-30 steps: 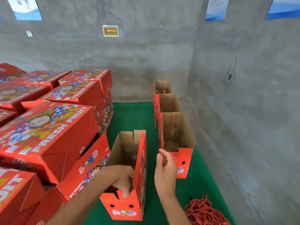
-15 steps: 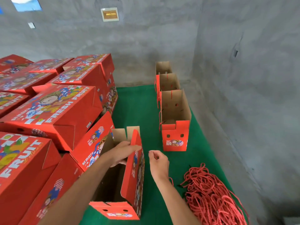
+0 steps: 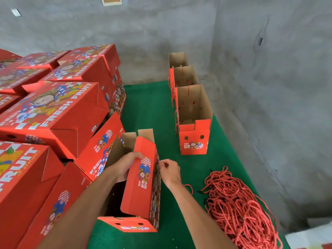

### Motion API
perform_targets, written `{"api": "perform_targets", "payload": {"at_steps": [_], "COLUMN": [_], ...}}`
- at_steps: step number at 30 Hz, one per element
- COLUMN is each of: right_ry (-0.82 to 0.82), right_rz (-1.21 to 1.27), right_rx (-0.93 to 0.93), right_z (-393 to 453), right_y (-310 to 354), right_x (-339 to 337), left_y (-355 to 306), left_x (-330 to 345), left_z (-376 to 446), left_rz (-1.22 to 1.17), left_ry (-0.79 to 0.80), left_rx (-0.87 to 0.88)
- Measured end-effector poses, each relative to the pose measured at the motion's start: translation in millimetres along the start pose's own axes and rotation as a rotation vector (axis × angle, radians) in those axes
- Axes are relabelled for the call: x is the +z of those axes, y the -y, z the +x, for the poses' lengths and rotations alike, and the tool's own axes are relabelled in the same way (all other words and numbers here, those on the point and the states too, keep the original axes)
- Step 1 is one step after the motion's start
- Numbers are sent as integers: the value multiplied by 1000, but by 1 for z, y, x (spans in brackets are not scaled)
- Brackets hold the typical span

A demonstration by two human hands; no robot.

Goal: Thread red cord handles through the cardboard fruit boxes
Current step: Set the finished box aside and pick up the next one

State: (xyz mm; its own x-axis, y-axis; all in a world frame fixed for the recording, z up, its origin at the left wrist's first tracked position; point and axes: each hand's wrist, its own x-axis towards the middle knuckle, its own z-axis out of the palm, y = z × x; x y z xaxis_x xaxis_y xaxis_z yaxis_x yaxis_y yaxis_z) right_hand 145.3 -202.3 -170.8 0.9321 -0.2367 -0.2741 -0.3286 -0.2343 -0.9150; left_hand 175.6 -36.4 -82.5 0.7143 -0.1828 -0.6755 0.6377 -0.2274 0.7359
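Head view: open red printed cardboard fruit box standing on green felt mat, just beside stacked red boxes. Left hand inside, fingers curled over the box's side panel. Right hand outside against that panel, fingertips pinched on a thin red cord end, mostly hidden. Loose heap of red cord handles near the right forearm. Likely risks: cord end slipping back out of the hole; trailing loop snagging the heap; panel buckling under pull.

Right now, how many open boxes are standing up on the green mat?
4. One is between the hands, nearest box. Three line up by the wall: front box, middle box, far box. The stacks at left may hide more.
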Motion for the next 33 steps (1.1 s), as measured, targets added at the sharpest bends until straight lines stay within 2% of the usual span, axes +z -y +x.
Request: {"api": "perform_targets", "payload": {"at_steps": [5,11,17,19,22,25,27,30,33], "right_ry": [6,51,26,15,2,38,64,61,21], "right_rz": [108,3,111,39,-198,-422,-501,-485,-353], "right_rx": [93,-25,11,-52,-206,-294,-322,-296,-178], "right_z": [5,5,3,0,-5,-7,-8,-8,-11], "right_y": [-5,-8,-9,-8,-1,8,10,5,5], "right_x": [4,4,10,11,9,7,7,6,1], "left_y": [2,2,5,6,8,10,15,17,18], "left_x": [5,9,9,7,11,24,34,44,38], "left_z": [1,0,0,2,4,4,11,14,15], "left_rz": [-17,-133,-150,-168,-178,-49,-49,-44,-10], "left_ry": [17,-7,-30,-46,-7,-105,-202,-260,-311], "left_rx": [-23,23,37,32,-13,10,10,36,61]}}
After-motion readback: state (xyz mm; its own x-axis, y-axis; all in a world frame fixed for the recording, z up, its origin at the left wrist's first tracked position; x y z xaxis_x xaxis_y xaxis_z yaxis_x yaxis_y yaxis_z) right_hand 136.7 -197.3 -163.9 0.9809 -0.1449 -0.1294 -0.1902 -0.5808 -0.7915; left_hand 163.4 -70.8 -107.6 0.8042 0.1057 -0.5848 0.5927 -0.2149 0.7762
